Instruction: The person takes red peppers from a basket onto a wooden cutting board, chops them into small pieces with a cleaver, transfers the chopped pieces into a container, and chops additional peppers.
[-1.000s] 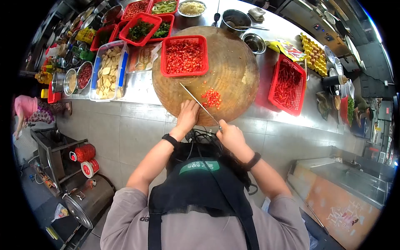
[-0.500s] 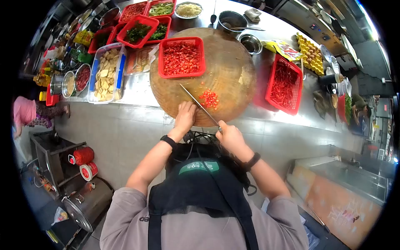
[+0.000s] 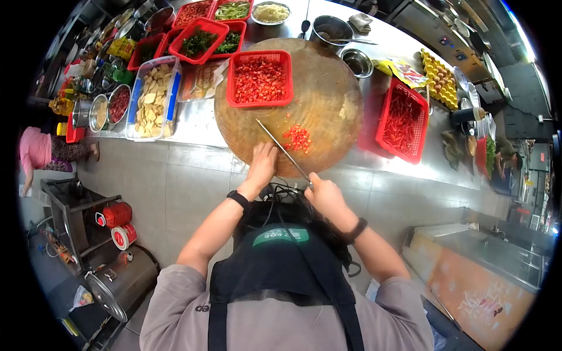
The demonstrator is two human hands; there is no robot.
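My right hand [image 3: 326, 193] grips the handle of a kitchen knife [image 3: 283, 150], seen nearly edge-on over the round wooden chopping board [image 3: 328, 82]. Close to the blade's left side, my left hand [image 3: 261, 162] rests on the near edge of the board with its fingers curled down. Whatever lies under those fingertips is hidden. Small pieces of chopped red chili [image 3: 297, 138] form a loose pile just right of the blade. Farther back on the board stands a red plastic basket [image 3: 290, 93] full of chopped chili.
Right of the board, a red basket [image 3: 422, 131] holds whole red chilies. To the left stands a clear tub [image 3: 139, 96] of pale slices. Behind are red baskets of greens [image 3: 202, 23], a dark pot [image 3: 329, 29] and an egg tray [image 3: 439, 82]. A person in pink [image 3: 36, 146] bends at far left.
The whole view has shifted slightly. Both hands and the knife keep nearly the same place on the board, and the chili pile looks about the same.
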